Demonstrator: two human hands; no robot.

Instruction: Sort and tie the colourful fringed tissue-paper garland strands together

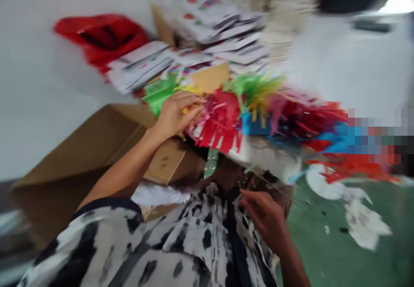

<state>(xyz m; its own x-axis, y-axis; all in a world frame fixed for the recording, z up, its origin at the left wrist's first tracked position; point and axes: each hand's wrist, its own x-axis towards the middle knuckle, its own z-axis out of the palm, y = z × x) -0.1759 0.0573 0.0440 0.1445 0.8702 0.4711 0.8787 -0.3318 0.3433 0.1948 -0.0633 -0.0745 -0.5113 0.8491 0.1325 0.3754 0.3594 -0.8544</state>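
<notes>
My left hand (174, 113) is closed, thumb against fingers, at the left edge of a bunch of red and pink fringed paper (223, 121). A strip of green patterned ribbon (211, 163) hangs beneath the fringe. Bright green paper (160, 93) lies just behind that hand. Low in front of my body, my right hand (263, 213) has its thumb and fingers pinched together. Whatever lies between those fingertips is too small and blurred to name. A thin stick or wire (291, 197) slants down to the right behind the right hand.
More fringed paper (300, 114) in several colours spreads rightward. Behind are stacked white printed sheets (226, 32) and a red bag (100, 37). An open cardboard box (87, 149) stands at left. White paper scraps (367, 222) lie on the green floor (323, 252).
</notes>
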